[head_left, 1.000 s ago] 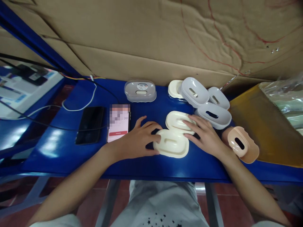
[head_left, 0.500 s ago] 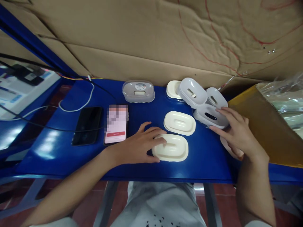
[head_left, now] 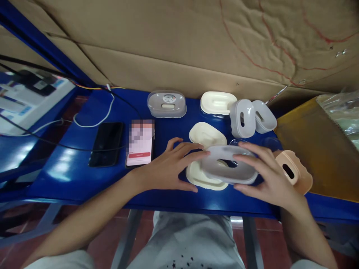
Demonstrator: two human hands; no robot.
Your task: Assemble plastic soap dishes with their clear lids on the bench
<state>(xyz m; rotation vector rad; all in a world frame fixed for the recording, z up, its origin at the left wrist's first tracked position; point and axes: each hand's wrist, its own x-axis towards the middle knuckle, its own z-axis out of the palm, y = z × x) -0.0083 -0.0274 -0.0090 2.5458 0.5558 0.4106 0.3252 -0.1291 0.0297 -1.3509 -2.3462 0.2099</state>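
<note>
Grey shirt (head_left: 182,231), one: printed with small dark stars, at the near edge of the blue table (head_left: 196,201).

Right hand (head_left: 260,173), one: thumb at the near rim, fingers over the far side, pinching the right end of a slotted grey shell (head_left: 226,175).

Left hand (head_left: 174,166), one: fingers and thumb spread apart, forefinger at the shell's left end, thumb beside the near cream lid (head_left: 203,182); firm contact could not be told.

Grey shell: held over the right part of the near cream lid, partly hiding it; whether the two touched could not be told.

Peach slotted piece (head_left: 290,160), one: right of the right hand, overlapping a wavy-edged peach part.

Phones, two, left of the left hand: a lit phone (head_left: 140,145), its screen partly pixelated; a dark phone (head_left: 106,137), crossed by a black cable.

Far cream lid (head_left: 206,132), one: flat on the table, beyond the held shell.

Upright grey shells (head_left: 248,116), two: side by side, beyond the right hand.

Cream-topped case (head_left: 218,101), one: clear base, just left of those shells.

Clear-covered case (head_left: 168,113), one: round label on top, farther left.

Carton (head_left: 303,138), one: far right, plastic bags inside.

Brown cardboard (head_left: 157,48): along the back, red lines at right.
</note>
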